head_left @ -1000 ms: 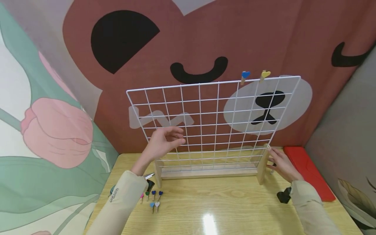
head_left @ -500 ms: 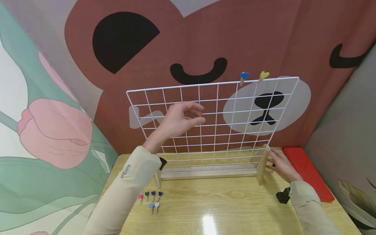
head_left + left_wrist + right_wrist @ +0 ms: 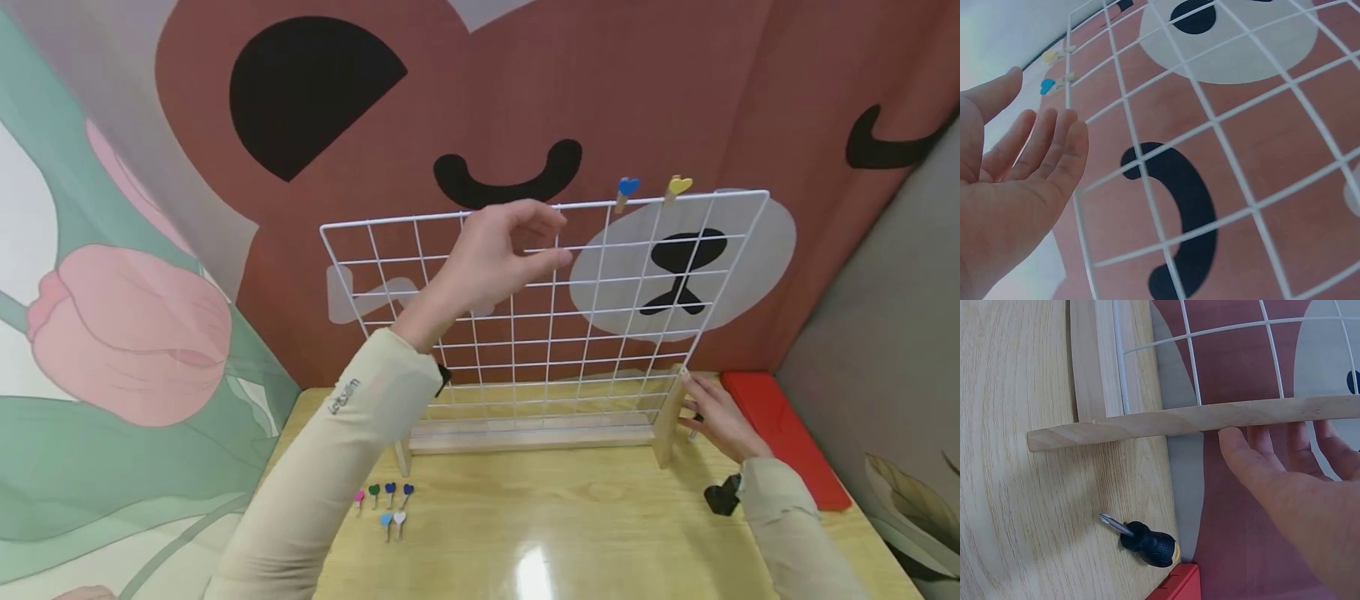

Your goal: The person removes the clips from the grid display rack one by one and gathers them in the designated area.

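Note:
A white wire grid stands upright in a wooden base on the table. A blue heart clip and a yellow heart clip sit on its top wire. My left hand is raised in front of the grid just under the top wire, left of the blue clip. Its fingers are relaxed and hold nothing. My right hand rests with straight fingers against the stand's right wooden foot.
Several small heart clips lie on the wooden table by the stand's left foot. A short black-handled screwdriver lies near the right foot. A red box sits at the right edge. Printed cloth walls close in behind and beside.
My left hand has risen from the grid's lower left up and to the right, to just below the top wire. My right hand has stayed on the right foot.

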{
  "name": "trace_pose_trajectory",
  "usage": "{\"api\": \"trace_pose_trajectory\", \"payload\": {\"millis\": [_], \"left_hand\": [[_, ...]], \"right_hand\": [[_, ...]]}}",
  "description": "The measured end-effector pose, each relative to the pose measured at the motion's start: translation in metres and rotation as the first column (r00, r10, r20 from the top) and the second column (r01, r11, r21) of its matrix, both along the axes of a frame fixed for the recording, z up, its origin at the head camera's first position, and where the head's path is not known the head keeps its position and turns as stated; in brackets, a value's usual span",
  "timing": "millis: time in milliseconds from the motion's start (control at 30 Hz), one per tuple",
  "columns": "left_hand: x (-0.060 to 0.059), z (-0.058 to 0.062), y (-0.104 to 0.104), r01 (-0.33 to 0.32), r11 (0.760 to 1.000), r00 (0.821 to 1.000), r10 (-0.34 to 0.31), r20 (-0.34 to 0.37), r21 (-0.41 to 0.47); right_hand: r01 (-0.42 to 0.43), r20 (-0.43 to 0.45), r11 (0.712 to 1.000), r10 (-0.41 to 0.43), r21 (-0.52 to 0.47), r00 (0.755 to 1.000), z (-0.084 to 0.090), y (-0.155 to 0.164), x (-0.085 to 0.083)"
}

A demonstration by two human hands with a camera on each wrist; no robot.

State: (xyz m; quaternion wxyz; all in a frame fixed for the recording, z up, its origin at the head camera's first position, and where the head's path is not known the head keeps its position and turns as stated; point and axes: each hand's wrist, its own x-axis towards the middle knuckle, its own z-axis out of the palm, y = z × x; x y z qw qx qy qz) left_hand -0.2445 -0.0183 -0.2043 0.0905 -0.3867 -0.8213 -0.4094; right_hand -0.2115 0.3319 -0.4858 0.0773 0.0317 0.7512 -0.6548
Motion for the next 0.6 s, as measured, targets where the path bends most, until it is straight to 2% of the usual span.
{"api": "trace_pose_trajectory", "payload": {"millis": [133,333,433,600], "left_hand": [[-0.001,0.009,0.009,-0.012,1.000,0.996,0.014,-0.092,0.017],[-0.004,0.011,0.022,-0.042,0.999,0.965,0.040,-0.259,-0.001],[-0.005,0.015,0.031,-0.031,1.000,0.955,0.030,-0.294,0.004],[-0.006,0.019,0.049,-0.008,0.999,0.949,-0.006,-0.314,-0.043]], "right_hand": [[0.017,-0.003,1.000,-0.017,-0.013,1.000,0.004,0.001,0.000],[0.013,0.009,1.000,-0.013,-0.003,1.000,0.007,0.002,0.001],[0.018,0.012,1.000,-0.018,0.000,1.000,0.007,0.003,0.002],[0.025,0.023,1.000,-0.025,0.013,0.999,0.006,0.004,0.007]]}}
